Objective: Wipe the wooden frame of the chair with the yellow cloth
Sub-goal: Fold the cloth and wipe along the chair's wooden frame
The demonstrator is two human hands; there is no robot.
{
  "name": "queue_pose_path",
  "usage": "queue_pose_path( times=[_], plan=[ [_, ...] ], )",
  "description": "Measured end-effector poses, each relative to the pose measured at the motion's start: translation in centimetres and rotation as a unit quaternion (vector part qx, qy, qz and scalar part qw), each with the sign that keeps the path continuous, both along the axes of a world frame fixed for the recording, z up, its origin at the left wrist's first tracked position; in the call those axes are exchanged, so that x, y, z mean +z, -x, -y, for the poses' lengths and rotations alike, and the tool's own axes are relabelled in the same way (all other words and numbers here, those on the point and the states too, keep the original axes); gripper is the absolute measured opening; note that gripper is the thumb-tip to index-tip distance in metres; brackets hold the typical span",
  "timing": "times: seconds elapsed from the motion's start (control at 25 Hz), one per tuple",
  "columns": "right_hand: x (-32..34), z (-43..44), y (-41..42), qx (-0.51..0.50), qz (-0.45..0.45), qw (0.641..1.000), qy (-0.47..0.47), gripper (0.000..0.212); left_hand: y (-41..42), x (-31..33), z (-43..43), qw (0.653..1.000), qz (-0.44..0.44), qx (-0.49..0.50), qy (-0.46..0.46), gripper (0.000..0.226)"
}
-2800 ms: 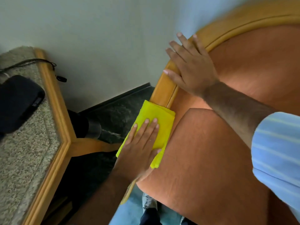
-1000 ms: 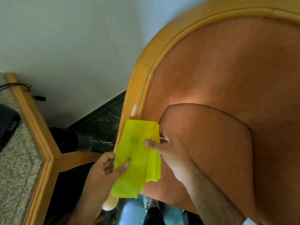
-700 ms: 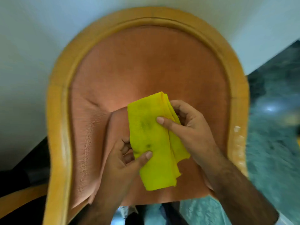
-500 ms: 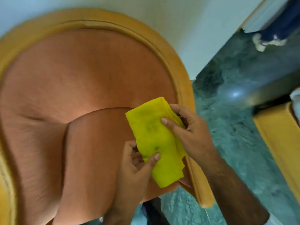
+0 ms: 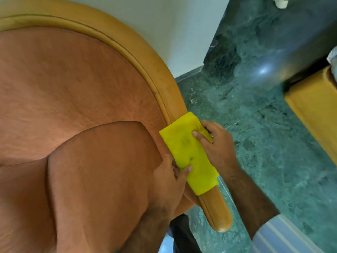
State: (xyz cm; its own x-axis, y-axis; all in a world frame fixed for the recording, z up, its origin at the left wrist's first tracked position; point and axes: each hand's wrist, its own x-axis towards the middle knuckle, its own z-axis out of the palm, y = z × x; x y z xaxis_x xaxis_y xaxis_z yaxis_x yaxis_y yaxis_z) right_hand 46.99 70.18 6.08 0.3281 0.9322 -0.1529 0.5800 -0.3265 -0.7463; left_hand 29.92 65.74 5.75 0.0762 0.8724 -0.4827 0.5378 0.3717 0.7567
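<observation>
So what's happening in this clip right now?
A person is cleaning a chair's wooden frame with a yellow cloth. The cloth is draped over the right-hand armrest rail, and both hands are on it: the right hand presses its outer edge, the left hand pinches its inner edge beside the orange seat cushion. The rail's rounded end pokes out bare below the cloth.

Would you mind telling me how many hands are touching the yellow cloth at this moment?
2. The left hand pinches the yellow cloth at its inner edge beside the cushion; the right hand grips its outer edge, pressing it over the wooden frame.
</observation>
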Motion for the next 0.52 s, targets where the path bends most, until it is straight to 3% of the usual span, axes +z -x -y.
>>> queue_pose_path(
  times=[0.08, 0.12, 0.2, 0.28, 0.44, 0.52],
  plan=[
    [-0.3, 0.8, 0.4, -0.024, 0.046, 0.997, -0.055, 0.052, 1.1, 0.5, -1.3, 0.997, -0.036, -0.012, -0.068, 0.041],
    [-0.4, 1.4, 0.8, -0.019, 0.092, 0.991, -0.100, 0.054, 1.7, 1.1, -2.5, 0.988, -0.049, -0.014, -0.148, 0.041],
    [-0.9, 2.7, 2.2, 0.051, 0.177, 0.971, -0.153, 0.056, 2.6, 2.0, -6.4, 0.938, -0.092, -0.063, -0.329, 0.051],
    [-2.1, 3.9, 4.1, 0.141, 0.237, 0.955, -0.111, 0.066, 3.1, 2.8, -12.2, 0.865, -0.166, -0.163, -0.444, 0.063],
    [-3.6, 2.8, 5.8, 0.158, 0.293, 0.941, -0.063, 0.080, 3.1, 4.3, -23.3, 0.719, -0.348, -0.368, -0.477, 0.078],
    [-3.2, 0.1, 6.0, 0.141, 0.302, 0.939, -0.081, 0.081, 3.6, 4.8, -26.0, 0.673, -0.373, -0.429, -0.473, 0.078]
  ],
)
